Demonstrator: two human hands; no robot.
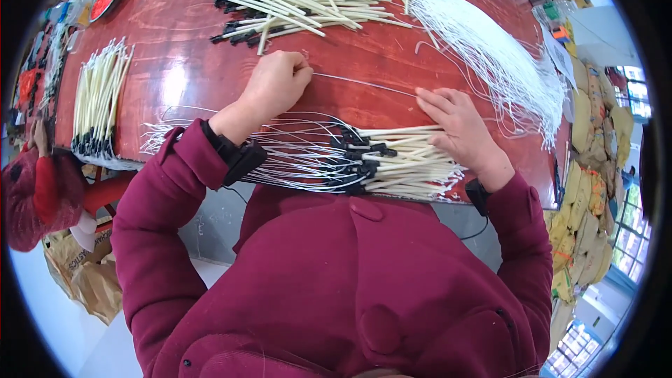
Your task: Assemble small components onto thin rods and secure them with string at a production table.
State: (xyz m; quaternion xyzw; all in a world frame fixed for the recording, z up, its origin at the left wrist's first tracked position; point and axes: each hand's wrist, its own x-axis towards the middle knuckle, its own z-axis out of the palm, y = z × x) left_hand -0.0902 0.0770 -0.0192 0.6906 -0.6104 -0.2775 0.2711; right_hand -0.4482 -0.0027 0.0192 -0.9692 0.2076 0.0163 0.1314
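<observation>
Maroon coat (pixel 301 273) fronts the near edge of the worktop (pixel 178 21), over which a thin white wire (pixel 364 83) runs nearly parallel to that edge, from the left hand (pixel 276 82) clamped on it to the right hand (pixel 460 124), whose grip I cannot tell.

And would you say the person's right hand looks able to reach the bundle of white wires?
Probably yes: the right hand is close to the white bundle, with just red tabletop and a few stray strands between.
</observation>
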